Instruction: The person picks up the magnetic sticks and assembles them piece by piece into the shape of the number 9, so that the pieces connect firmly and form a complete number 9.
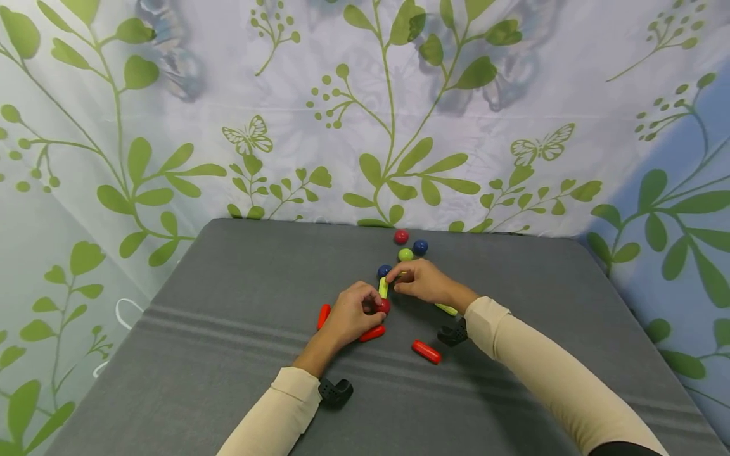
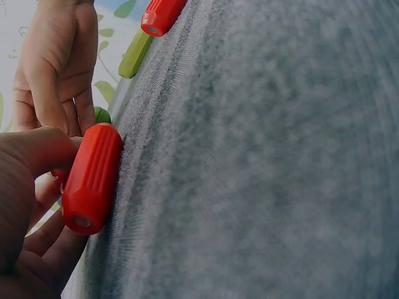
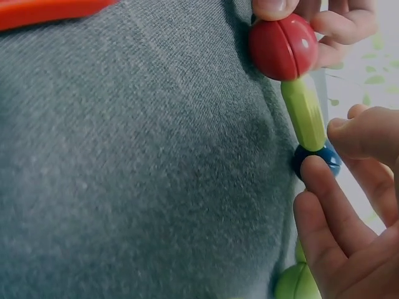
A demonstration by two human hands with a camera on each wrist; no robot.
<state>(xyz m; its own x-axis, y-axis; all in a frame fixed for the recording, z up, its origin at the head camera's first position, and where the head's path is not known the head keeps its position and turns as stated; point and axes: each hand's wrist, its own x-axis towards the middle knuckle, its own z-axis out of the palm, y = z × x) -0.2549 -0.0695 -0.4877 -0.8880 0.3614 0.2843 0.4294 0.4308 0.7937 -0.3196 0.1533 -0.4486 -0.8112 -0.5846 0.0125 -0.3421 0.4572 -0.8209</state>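
Observation:
In the head view my left hand (image 1: 355, 315) pinches a red ball (image 1: 384, 306) between thumb and fingers. From that ball a yellow-green toy rod (image 1: 383, 288) runs to a blue ball (image 1: 384, 272); the right wrist view shows the ball, rod (image 3: 303, 115) and blue ball (image 3: 330, 165) in line, touching. My right hand (image 1: 424, 282) has thumb and index finger around the rod's far end, beside the blue ball. Just under my left hand lies a red rod (image 2: 93, 177), with a small metallic dot in its end.
Beyond the hands sit a green ball (image 1: 405, 254), a dark blue ball (image 1: 420, 247) and another red ball (image 1: 401, 236). Red rods (image 1: 426, 351) lie on both sides, and a yellow-green rod (image 1: 447, 310) under my right wrist. Everything rests on a grey cloth-covered table (image 1: 239, 392) before a leaf-patterned curtain (image 1: 308, 139).

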